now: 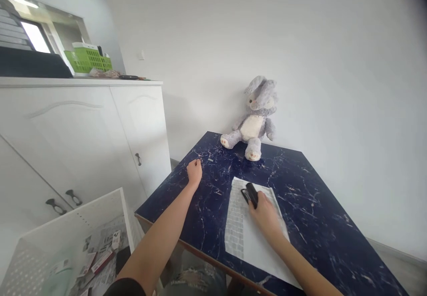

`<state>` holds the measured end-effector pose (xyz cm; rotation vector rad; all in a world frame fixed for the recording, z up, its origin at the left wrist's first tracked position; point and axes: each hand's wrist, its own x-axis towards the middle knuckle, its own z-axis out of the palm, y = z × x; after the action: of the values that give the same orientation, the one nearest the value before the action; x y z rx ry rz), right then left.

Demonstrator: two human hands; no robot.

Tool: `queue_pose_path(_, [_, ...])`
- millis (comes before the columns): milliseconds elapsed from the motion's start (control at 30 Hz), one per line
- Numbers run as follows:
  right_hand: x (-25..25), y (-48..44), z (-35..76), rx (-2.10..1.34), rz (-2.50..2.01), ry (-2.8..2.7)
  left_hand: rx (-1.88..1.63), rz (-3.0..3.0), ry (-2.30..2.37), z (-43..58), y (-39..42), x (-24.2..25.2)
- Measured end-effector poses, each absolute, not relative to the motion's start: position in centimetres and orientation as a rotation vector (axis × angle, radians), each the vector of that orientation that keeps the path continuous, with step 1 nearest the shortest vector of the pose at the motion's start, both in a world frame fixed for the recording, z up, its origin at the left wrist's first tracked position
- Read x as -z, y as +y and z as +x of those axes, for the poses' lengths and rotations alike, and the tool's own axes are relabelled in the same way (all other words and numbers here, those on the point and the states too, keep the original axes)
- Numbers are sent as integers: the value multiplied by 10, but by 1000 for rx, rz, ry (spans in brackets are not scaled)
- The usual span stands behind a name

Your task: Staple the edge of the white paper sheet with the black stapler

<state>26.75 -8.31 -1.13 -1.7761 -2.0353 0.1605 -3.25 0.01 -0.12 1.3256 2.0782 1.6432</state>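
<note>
My right hand (265, 216) is wrapped round a black stapler (251, 193), held over the upper part of a white sheet (258, 249). Grey, brick-like rows of marks cover the sheet's left side. Toward the left edge of the dark blue marbled table (213, 216), my left hand (194, 171) is closed with its fingers curled in. Whatever it may hold is too small to make out. Just right of that hand lies a small pale piece (210, 160) on the tabletop.
A grey plush rabbit (252, 124) sits at the table's back against the wall. At lower left, a white perforated bin (71, 220) contains boxes and papers. White cabinets (73, 131) stand behind it, with a green basket (88, 60) on top.
</note>
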Motion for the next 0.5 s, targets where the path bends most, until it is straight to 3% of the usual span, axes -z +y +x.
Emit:
queue_pose_path(333, [5, -92, 330, -212, -1866, -1985, -1706, 1389, 1972, -30, 4, 6])
queue_pose_path(500, [-32, -84, 299, 241, -1535, -1972, -1984, 1129, 1926, -31, 6, 6])
